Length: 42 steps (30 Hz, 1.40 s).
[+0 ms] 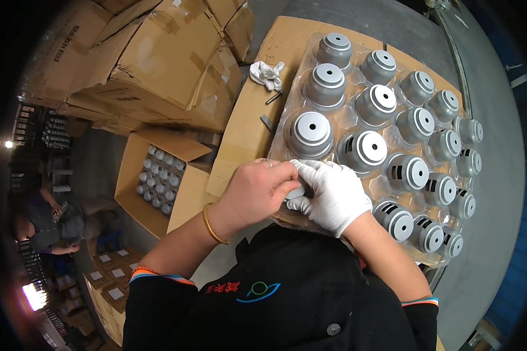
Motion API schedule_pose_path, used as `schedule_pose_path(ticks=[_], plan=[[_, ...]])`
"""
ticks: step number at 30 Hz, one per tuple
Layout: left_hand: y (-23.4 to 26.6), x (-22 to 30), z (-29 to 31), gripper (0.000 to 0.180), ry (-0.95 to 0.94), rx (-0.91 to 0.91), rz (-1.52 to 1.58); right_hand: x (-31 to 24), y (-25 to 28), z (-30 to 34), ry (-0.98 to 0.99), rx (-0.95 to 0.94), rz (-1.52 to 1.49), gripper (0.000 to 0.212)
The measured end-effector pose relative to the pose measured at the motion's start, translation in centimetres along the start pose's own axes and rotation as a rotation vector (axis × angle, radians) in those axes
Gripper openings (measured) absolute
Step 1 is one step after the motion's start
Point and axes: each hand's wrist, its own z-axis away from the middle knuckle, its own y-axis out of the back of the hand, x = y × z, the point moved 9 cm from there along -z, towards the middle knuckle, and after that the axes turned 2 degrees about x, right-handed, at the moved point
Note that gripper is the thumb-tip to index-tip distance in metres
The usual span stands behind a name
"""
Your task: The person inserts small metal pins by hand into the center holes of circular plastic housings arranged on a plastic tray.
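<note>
My bare left hand (255,190), with a gold bracelet at the wrist, is closed in a pinch at the tray's near left corner. What its fingertips hold is hidden. My right hand (335,198), in a white glove, curls around a grey cup-shaped housing (297,191), of which only a small part shows between the two hands. Rows of like housings (363,148) with stepped tops and a dark centre hole stand in a clear plastic tray (341,120). Several in the nearer and right rows carry black marks on their sides; those farther left look plain.
The tray rests on a cardboard sheet (240,140). A crumpled white glove (267,75), a dark pen-like rod (273,97) and a small grey strip (267,122) lie left of it. Large cartons (152,64) and an open box (136,187) of housings stand left; a person (58,216) is beyond.
</note>
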Motion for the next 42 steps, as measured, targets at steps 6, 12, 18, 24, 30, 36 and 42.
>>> schedule_pose_path(ticks=[6, 12, 18, 24, 30, 36, 42], plan=[[0.1, 2.4, 0.8, 0.012, -0.175, 0.096, -0.128, -0.5, 0.2, 0.0, 0.003, -0.014, 0.031, 0.032], [0.1, 1.6, 0.2, 0.013, -0.159, 0.052, -0.083, -0.4, -0.2, -0.2, 0.008, -0.002, 0.037, 0.033], [-1.4, 1.2, 1.1, 0.015, -0.163, 0.063, -0.139, -0.6, -0.3, 0.1, 0.003, -0.019, 0.05, 0.042], [3.0, 3.8, -0.4, 0.012, -0.225, 0.107, -0.065, -0.3, -0.4, 0.0, -0.033, -0.05, 0.037, 0.044], [7.8, 2.3, -0.9, 0.005, -0.001, 0.272, 0.254, -0.1, 0.0, 0.3, -0.033, -0.037, 0.017, 0.051], [1.8, -2.9, 1.7, 0.006, 0.302, 0.147, 0.482, -0.3, -0.1, 0.1, -0.065, -0.066, 0.003, 0.051], [0.7, -3.3, 1.7, 0.008, 0.33, 0.122, 0.448, -0.2, 0.1, 0.1, -0.03, -0.018, -0.006, 0.05]])
